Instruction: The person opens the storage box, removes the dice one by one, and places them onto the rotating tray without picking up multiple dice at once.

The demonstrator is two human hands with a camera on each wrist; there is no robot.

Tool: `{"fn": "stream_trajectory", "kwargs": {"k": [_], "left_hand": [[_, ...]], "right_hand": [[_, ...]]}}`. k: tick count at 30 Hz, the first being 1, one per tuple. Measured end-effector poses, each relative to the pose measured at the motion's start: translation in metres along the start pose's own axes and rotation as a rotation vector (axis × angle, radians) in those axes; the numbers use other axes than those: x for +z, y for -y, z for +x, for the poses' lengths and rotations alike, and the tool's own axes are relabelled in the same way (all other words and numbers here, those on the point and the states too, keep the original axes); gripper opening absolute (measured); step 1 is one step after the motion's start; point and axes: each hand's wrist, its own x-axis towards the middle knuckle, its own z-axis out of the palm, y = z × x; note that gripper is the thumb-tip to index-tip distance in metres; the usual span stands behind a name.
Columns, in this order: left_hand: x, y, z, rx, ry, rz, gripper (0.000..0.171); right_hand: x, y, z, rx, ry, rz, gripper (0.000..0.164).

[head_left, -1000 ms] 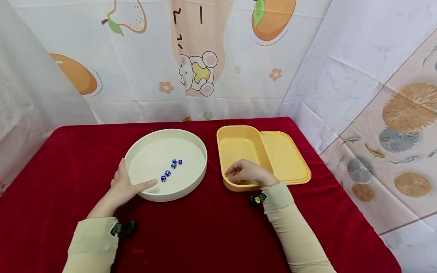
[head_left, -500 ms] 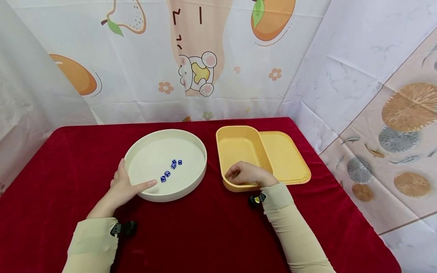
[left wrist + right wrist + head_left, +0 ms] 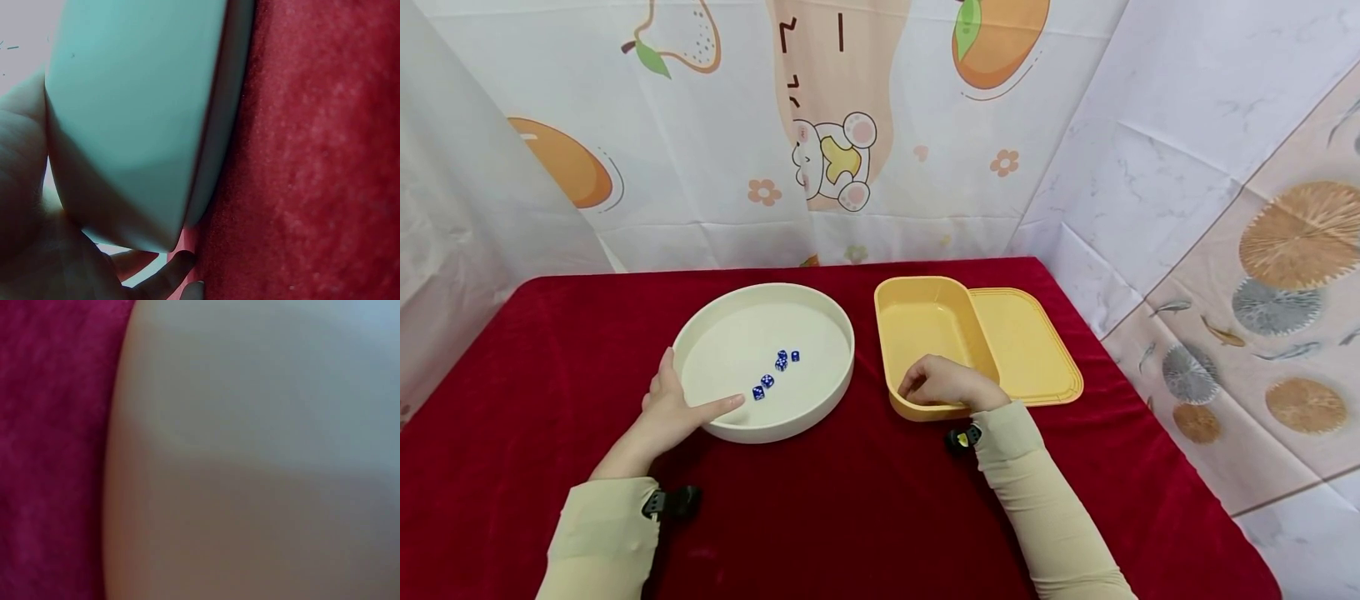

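A round cream tray (image 3: pixel 752 321) stands left of centre on the table, with several small blue dice (image 3: pixel 767 381) lying in it. My left hand (image 3: pixel 667 410) holds its near left rim, thumb laid over the edge and fingers along the outer wall. In the left wrist view, that wall (image 3: pixel 137 94) sits against the palm. To the right, my right hand (image 3: pixel 946 383) reaches down into the near end of a yellow box (image 3: pixel 925 321). Its fingers bend toward the box floor, and their tips are hidden, so anything between them does not show. Only the blurred box wall (image 3: pixel 250 425) fills the right wrist view.
A flat yellow lid (image 3: pixel 1033 346) lies right of the box, partly beneath or against its side. Dark red cloth (image 3: pixel 820 517) covers the table. Printed curtains hang behind and to the right. Each wrist carries a small black camera on a strap.
My right hand's fingers have drawn in slightly and settled a little lower inside the box. The left hand, the tray and the dice stay where they were.
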Motion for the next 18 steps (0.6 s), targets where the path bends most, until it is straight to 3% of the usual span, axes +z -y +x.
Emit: {"fn": "stream_trajectory", "kwargs": {"k": [18], "left_hand": [[-0.0002, -0.0012, -0.0011, 0.006, -0.003, 0.003, 0.139]], "right_hand": [[-0.0001, -0.0023, 0.0009, -0.032, -0.05, -0.09, 0.015]]}}
